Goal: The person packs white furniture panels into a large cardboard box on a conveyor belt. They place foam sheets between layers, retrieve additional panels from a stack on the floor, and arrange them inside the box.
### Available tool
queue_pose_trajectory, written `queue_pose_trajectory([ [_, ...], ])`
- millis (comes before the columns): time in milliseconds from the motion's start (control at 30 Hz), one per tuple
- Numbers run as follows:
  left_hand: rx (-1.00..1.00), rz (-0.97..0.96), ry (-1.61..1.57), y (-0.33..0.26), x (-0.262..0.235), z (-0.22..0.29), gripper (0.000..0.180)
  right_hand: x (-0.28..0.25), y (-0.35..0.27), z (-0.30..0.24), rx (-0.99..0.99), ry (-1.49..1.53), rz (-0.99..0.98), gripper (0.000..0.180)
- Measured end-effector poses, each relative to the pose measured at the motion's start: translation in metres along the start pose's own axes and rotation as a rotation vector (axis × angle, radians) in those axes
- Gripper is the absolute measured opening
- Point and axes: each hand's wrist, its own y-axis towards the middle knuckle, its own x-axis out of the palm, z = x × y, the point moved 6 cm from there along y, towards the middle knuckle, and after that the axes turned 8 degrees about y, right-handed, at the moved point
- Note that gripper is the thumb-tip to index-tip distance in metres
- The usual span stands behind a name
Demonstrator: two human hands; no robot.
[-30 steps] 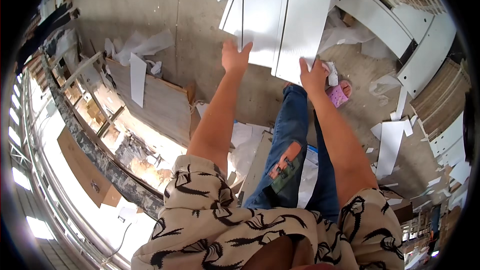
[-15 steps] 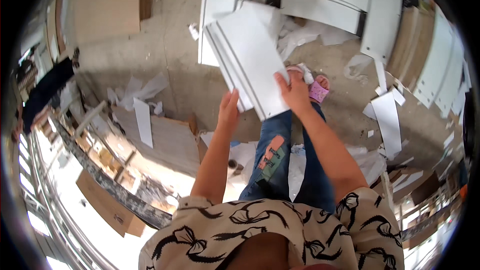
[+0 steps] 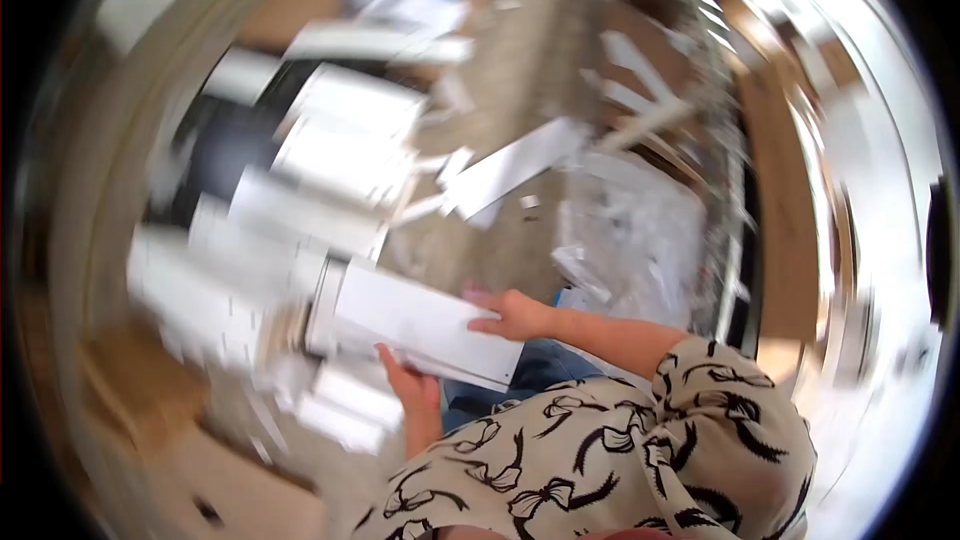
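A white flat panel (image 3: 420, 322) lies slantwise across my front, above my jeans. My right hand (image 3: 515, 316) grips its right part, with the thumb on the top face and the other fingers mostly out of sight. At the near long edge, my left hand (image 3: 414, 392) holds the panel from below, its fingertips showing at the rim. Whether a second panel lies beneath cannot be made out. The panel's far left end meets or overlaps a blurred group of white boards.
Blurred stacks of white boards (image 3: 300, 220) fill the left side. A long white strip (image 3: 515, 168) lies on the floor ahead, near crumpled clear plastic (image 3: 635, 230). Brown cardboard (image 3: 778, 190) stands along the right. Another brown sheet (image 3: 240, 485) lies at the lower left.
My view and body have swung right, smearing the surroundings. The panel stays in both hands, now nearer my body and turned more crosswise. White board stacks now lie to my left.
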Motion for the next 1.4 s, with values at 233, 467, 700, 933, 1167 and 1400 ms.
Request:
queue_pose_trajectory([
  [233, 0.176, -0.373, 0.709, -0.033, 0.259, -0.095, 0.052, -0.208, -0.132, -0.032, 0.397, 0.047, 0.495, 0.045],
  [467, 0.013, -1.468, 1.21, -0.129, 0.453, -0.294, 0.028, -0.45, -0.407, 0.01, 0.395, 0.061, 1.383, 0.039],
  [700, -0.162, -1.107, 1.446, -0.05, 0.492, -0.407, 0.021, -0.569, -0.679, 0.117, 0.945, -0.282, 1.66, 0.051],
  [933, -0.187, -1.004, 1.623, -0.02, 0.517, -0.458, 0.021, -0.575, -0.693, 0.22, 1.208, -0.125, 1.4, 0.055],
  [1167, -0.16, -0.917, 1.58, 0.027, 0.513, -0.493, 0.022, -0.589, -0.659, 0.266, 1.058, -0.318, 1.194, 0.052],
  [1400, -0.209, -0.716, 1.631, 0.067, 0.47, -0.452, 0.024, -0.595, -0.665, 0.3, 1.097, 0.096, 0.967, 0.052],
])
